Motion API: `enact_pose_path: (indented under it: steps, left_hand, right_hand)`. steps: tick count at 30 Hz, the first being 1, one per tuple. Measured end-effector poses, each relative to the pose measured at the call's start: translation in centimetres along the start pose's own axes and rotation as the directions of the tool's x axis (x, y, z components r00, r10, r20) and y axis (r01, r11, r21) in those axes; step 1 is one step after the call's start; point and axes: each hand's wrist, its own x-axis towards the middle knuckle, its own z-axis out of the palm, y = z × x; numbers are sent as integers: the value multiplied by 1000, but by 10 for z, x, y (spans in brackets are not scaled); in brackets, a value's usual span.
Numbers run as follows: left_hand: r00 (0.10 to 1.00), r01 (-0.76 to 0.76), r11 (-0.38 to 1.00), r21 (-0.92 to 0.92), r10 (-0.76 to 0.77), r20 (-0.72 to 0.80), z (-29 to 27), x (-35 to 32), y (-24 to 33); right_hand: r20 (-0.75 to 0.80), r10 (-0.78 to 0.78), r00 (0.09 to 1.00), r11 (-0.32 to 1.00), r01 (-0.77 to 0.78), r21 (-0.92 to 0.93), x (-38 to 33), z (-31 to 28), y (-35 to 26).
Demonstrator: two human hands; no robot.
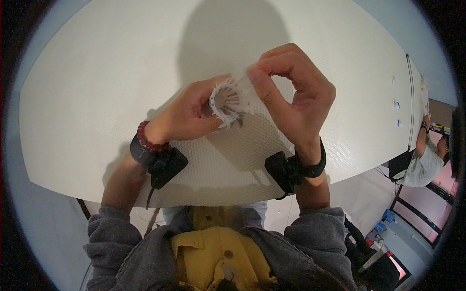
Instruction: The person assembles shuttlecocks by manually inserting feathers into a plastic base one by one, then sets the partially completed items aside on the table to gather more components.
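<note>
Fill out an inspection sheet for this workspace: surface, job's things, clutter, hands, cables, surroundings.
Surface: white table with a fine dimpled texture, shadowed under the hands.
Job's things: small white plastic ring with spiky teeth, held above the table between both hands.
Clutter: three small dots near the table's far right edge; what they are cannot be told.
Hands: left hand grips the ring from the left; right hand pinches its upper right side. Both wear black wrist units; the left also a red bead bracelet.
Cables: thin lead hanging from the left wrist unit.
Surroundings: another person at the right edge; floor gear at lower right.
</note>
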Motion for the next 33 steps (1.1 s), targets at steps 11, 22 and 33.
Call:
enact_pose_path:
  steps: [11,22,33]
  left_hand:
    - [999,44,995,-90,-44,-5,3,-3,5]
    - [996,79,997,-10,-79,39,1,-1,4]
    - [992,-95,992,87,102,-77,6,6,-4]
  right_hand:
    - [24,-122,992,992,123,-31,1,-1,-2]
    - [85,37,996,997,-42,59,-3,0,-2]
    - [147,88,985,994,-97,52,-3,-2,-6]
